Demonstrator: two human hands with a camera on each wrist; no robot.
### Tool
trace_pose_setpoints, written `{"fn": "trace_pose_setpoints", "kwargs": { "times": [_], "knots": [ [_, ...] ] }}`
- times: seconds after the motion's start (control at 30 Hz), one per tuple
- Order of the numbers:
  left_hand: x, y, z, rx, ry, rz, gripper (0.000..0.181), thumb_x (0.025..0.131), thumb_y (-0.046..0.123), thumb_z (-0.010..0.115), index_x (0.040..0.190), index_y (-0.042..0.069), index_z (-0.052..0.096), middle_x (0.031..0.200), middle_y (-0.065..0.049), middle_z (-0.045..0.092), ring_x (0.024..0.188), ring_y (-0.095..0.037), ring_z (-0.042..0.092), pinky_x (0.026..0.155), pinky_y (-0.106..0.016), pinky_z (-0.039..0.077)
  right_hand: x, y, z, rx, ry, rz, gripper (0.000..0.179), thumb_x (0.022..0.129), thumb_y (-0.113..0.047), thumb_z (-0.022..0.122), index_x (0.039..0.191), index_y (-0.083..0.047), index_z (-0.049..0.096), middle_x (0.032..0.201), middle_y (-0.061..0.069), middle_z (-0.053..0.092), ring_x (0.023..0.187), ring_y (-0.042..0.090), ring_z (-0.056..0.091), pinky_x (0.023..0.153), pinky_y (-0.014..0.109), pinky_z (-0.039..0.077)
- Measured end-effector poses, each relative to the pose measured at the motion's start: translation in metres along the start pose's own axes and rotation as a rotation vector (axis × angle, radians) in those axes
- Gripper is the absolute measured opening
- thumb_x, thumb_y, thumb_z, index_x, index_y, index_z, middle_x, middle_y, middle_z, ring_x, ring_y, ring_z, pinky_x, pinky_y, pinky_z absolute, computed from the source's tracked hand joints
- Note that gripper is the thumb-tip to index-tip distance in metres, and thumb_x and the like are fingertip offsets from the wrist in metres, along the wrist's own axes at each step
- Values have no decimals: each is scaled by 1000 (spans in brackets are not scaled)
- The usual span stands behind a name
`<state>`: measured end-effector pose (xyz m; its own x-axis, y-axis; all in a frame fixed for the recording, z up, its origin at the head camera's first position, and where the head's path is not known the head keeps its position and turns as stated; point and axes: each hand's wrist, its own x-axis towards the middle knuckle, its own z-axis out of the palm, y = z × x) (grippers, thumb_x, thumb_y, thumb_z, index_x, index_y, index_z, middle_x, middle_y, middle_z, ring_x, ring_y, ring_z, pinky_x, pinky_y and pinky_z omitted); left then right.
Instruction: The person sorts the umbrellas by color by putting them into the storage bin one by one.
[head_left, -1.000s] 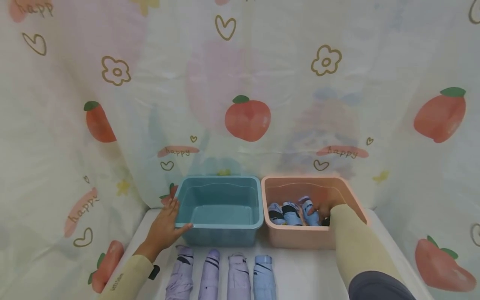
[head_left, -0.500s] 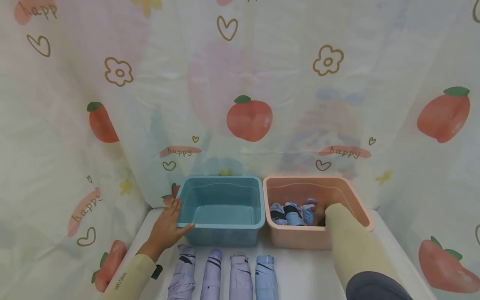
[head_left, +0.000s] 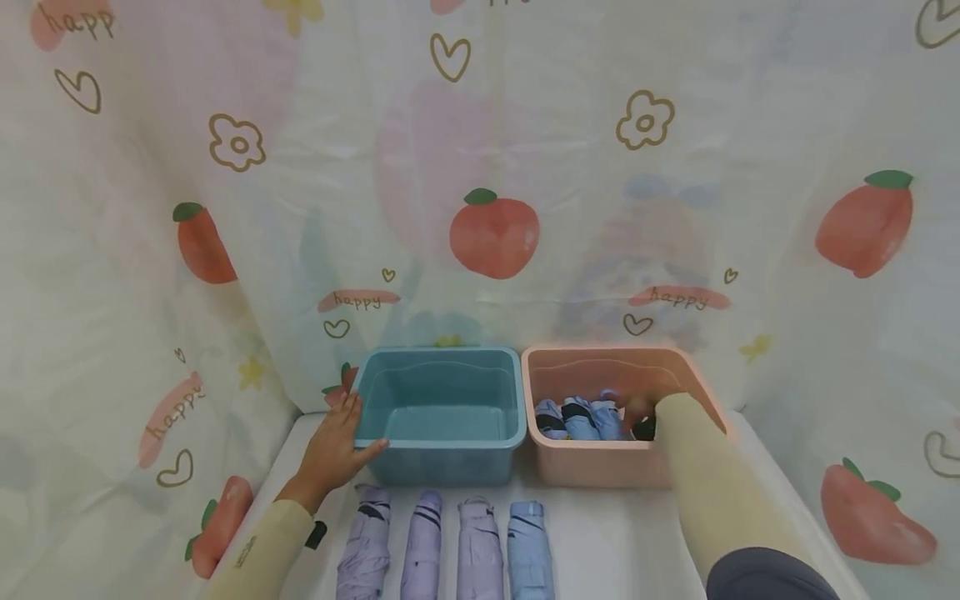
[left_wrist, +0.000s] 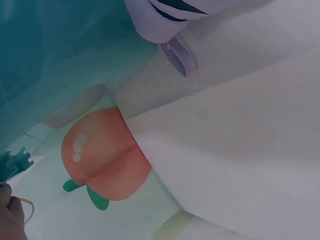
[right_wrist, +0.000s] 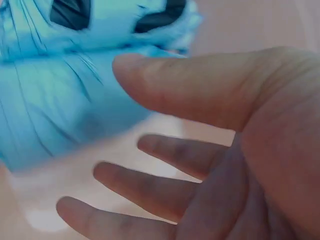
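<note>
Locating the blue folded umbrella [head_left: 606, 419]: it lies inside the pink bin [head_left: 600, 465], at the right end of a row of three. Its long axis runs roughly from the near wall toward the far wall; the near wall hides its lower end. The right hand [head_left: 637, 410] is the nearer hand, reaching into the bin just to the umbrella's right, so the umbrella lies to the left of the fingers [right_wrist: 150, 187]. In the right wrist view these are extended and spread apart, with the thumb well separated and clamped on nothing. The thumb tip overlaps the umbrella's edge; contact cannot be confirmed.

Left of this umbrella lie a second umbrella [head_left: 581, 425] and a third umbrella [head_left: 551, 412], side by side. The left hand [head_left: 333, 450] rests on the left rim of the blue bin [head_left: 442, 464], fingers straight, thumb at the near rim. In front, on the white counter [head_left: 607, 542], three lilac umbrellas [head_left: 480, 550] and one light-blue umbrella [head_left: 529, 550] lie roughly parallel.
</note>
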<state>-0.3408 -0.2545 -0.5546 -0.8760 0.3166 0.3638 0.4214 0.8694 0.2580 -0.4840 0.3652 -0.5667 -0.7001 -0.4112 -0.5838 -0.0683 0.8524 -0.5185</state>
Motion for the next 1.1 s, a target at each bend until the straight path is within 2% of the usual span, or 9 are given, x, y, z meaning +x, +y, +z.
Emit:
{"fn": "trace_pose_setpoints", "kwargs": {
  "times": [0.07,0.13,0.23,0.3,0.5,0.63,0.8,0.93,1.1],
  "knots": [
    [2,0,-2,-7,-13,-8,99,88,62,59,148,-11,28,156,-23,23,143,-40,19,109,-57,25,-24,-20,3,49,104,53,84,76,-21,82,148,-4,41,147,22,39,111,34,56,79,37,51],
    [4,-1,-3,-5,-26,-19,100,88,63,58,149,-10,27,156,-23,22,143,-39,19,110,-56,24,-64,-56,3,121,172,94,77,84,-19,75,149,-2,38,141,22,47,97,31,61,69,37,51],
    [6,-2,-4,0,-31,-22,99,89,64,57,148,-10,27,156,-23,22,143,-39,19,110,-55,25,-98,-83,9,189,295,92,66,89,-15,67,147,1,39,127,23,57,90,35,65,65,44,54],
    [6,-2,-3,11,-34,-23,99,89,64,56,148,-11,28,156,-24,23,143,-40,20,109,-56,25,-111,-91,12,168,280,21,64,93,-14,61,149,3,33,122,22,60,96,36,64,68,46,55],
    [4,-2,0,17,-40,-32,98,89,63,57,147,-11,29,155,-25,24,142,-41,21,109,-56,25,-146,-103,44,214,381,-256,58,95,-8,59,145,9,35,112,19,60,96,32,61,72,46,55],
    [3,0,0,-6,-44,-31,98,89,64,55,148,-10,28,155,-24,24,143,-40,19,109,-57,25,-167,-105,80,336,492,-315,53,98,-9,58,145,5,38,116,20,57,100,30,61,82,45,54],
    [1,3,0,-1,-41,-29,99,88,64,56,148,-11,29,155,-24,25,143,-40,20,109,-56,26,-181,-109,127,410,565,-307,48,98,-14,59,142,1,47,119,23,58,102,30,61,83,42,54],
    [1,4,-1,1,-28,-18,99,89,64,56,147,-11,29,155,-24,25,142,-41,21,109,-57,25,-173,-116,167,465,525,-288,48,97,-16,61,138,6,49,114,20,62,97,29,63,79,40,55],
    [0,7,-5,-2,-17,-10,98,89,63,56,147,-11,30,154,-25,25,142,-41,22,109,-56,26,-151,-127,217,566,447,-290,46,94,-12,63,135,7,52,105,12,65,93,32,64,75,42,55]
  ]
}}
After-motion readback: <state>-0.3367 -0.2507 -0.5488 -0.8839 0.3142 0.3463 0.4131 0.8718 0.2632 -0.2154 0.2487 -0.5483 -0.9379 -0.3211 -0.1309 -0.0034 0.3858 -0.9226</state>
